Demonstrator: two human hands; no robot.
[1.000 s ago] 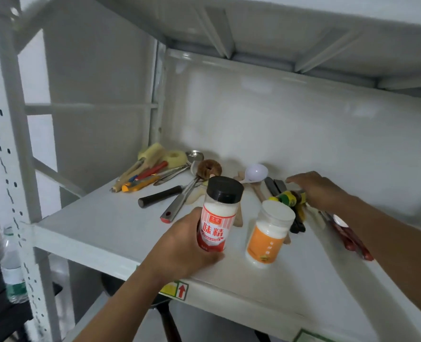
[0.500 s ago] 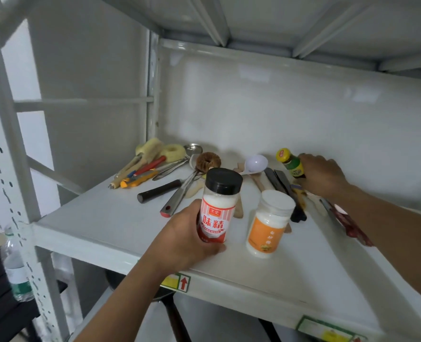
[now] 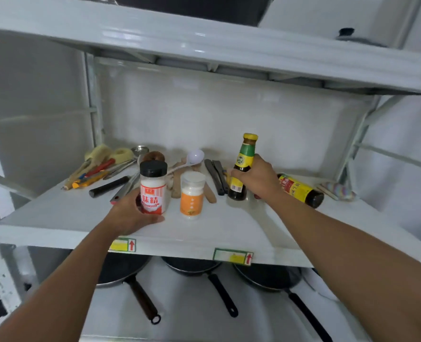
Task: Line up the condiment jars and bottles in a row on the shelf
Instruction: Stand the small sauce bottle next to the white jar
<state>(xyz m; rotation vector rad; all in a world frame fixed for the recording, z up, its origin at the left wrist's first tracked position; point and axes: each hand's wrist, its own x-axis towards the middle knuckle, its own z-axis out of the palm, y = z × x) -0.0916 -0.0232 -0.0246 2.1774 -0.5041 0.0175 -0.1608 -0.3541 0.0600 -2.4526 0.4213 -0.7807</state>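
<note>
- Black-capped jar (image 3: 152, 187): upright on the white shelf (image 3: 229, 228), left of centre, near the front edge. Red and white label, white contents.
- Left hand (image 3: 130, 213): wrapped around the lower part of the black-capped jar from the near-left side, thumb lying along the shelf in front of its base. Grasp is firm.
- White-lidded jar (image 3: 192, 193): upright just to the right of the black-capped jar, a narrow gap between them. Orange label. No hand on it.
- Dark sauce bottle (image 3: 242, 166): upright, to the right of the white-lidded jar, yellow cap and green neck band. Whether its base sits on the shelf or just clear of it cannot be told.
- Right hand (image 3: 256, 178): closed around the middle of the dark sauce bottle from the right side.
- Second bottle (image 3: 300, 190): lying on its side behind the right wrist, red and yellow label, dark base pointing right. Untouched.
- Utensils (image 3: 110, 169): loose heap of spoons, brushes and handled tools along the back of the shelf behind the jars, not in any order.
- Frying pans (image 3: 199, 270): three on the level below, handles pointing toward the camera.
</note>
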